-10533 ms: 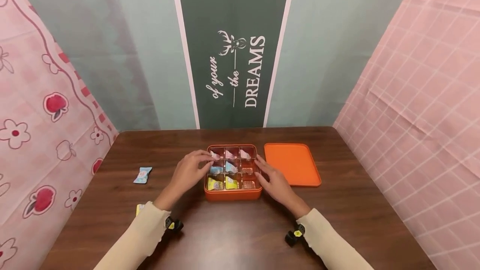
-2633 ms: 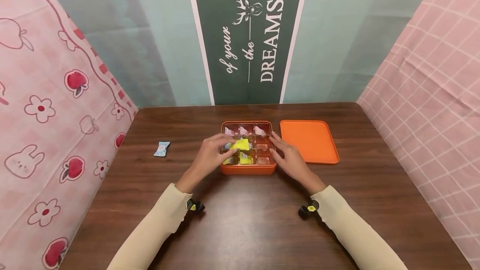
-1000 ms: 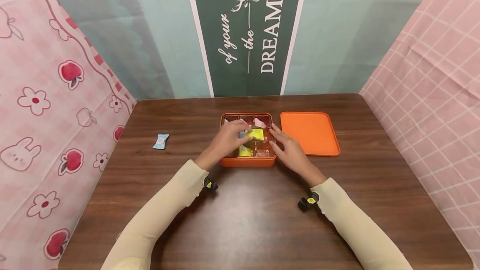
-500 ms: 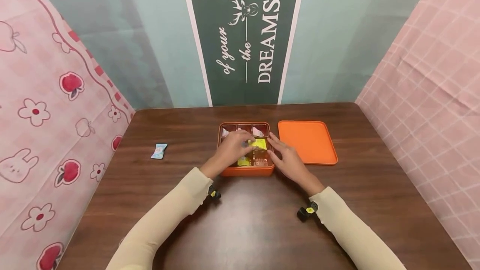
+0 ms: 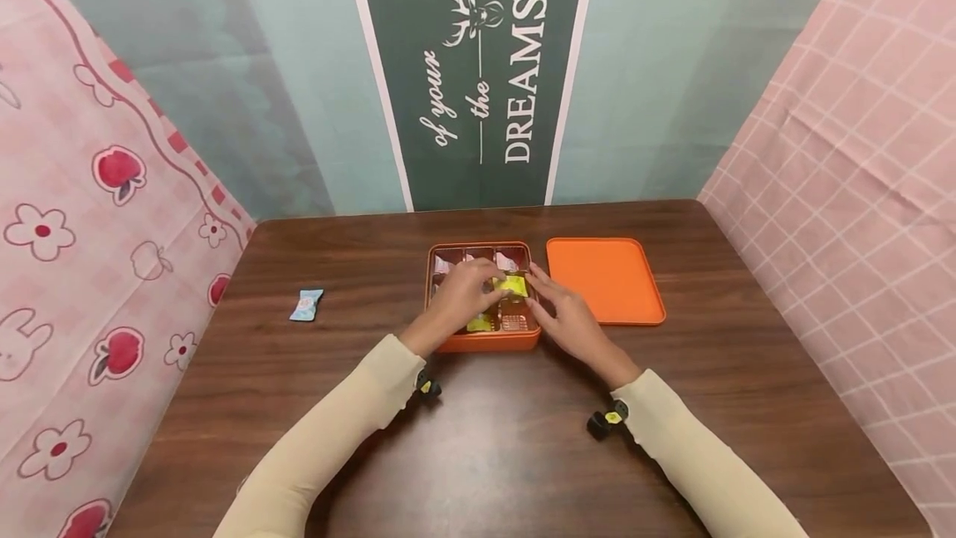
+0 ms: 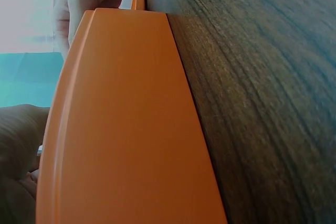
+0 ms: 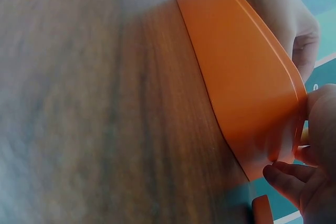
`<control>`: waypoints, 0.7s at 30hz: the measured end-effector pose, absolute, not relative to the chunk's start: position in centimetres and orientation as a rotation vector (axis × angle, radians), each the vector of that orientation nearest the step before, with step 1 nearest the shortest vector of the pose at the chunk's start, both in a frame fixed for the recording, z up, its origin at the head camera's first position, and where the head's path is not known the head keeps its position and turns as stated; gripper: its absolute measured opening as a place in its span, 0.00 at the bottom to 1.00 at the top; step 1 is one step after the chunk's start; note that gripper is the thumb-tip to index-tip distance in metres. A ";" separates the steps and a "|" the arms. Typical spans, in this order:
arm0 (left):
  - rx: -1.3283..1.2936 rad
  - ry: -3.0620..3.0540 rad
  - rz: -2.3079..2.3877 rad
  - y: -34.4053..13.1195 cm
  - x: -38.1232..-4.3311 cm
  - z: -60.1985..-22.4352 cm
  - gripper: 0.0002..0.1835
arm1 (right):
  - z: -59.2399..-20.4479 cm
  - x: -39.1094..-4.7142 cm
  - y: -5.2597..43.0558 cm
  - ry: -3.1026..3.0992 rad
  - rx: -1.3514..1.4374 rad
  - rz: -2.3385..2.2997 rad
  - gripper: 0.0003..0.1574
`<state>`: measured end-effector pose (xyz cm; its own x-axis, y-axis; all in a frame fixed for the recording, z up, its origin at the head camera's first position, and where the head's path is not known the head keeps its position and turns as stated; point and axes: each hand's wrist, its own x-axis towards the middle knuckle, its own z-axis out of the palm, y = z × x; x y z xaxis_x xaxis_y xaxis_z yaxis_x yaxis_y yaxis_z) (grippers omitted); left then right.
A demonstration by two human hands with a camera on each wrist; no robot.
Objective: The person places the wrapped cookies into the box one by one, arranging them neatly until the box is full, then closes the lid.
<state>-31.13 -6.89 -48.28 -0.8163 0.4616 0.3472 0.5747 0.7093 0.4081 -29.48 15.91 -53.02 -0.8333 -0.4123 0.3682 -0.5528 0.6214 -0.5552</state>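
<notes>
In the head view, an orange box (image 5: 487, 342) with a clear divided insert stands mid-table. My left hand (image 5: 461, 297) reaches over it and pinches a yellow wrapped candy (image 5: 514, 286) between thumb and fingers, at the middle compartment of the right column. Pink-wrapped candies (image 5: 506, 261) lie in the back row. Another yellow candy (image 5: 480, 323) is in the front row; my left hand hides much of the compartments on that side. My right hand (image 5: 571, 322) rests against the box's right side, its fingers touching wall and rim, as the right wrist view also shows.
A blue wrapped candy (image 5: 306, 305) lies alone on the brown table (image 5: 478, 447), left of the box. To the box's right lies a flat orange lid (image 5: 607, 282). Patterned cloths hang behind the table and at both sides.
A yellow candy that lay at the table's left is now in my left hand. That hand has carried it rightward across the box to the right column. My right hand stays at the box's side.
</notes>
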 end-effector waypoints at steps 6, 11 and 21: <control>-0.827 -2.698 -0.752 -7.5 -30.9 -48.4 0.12 | -53.0 -29.4 15.1 -2.651 0.772 0.992 0.33; -0.793 -2.722 -0.718 -7.1 -30.6 -48.6 0.12 | -52.9 -29.1 15.4 -2.624 0.822 0.985 0.32; -0.838 -2.655 -0.764 -7.2 -31.1 -48.3 0.13 | -53.0 -29.7 15.8 -2.692 0.764 0.984 0.34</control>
<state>-31.07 -7.22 -48.33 -0.8018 0.4588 0.3828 0.5921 0.6963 0.4057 -29.68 15.81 -52.98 -0.8530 -0.4058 0.3283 -0.5218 0.6501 -0.5523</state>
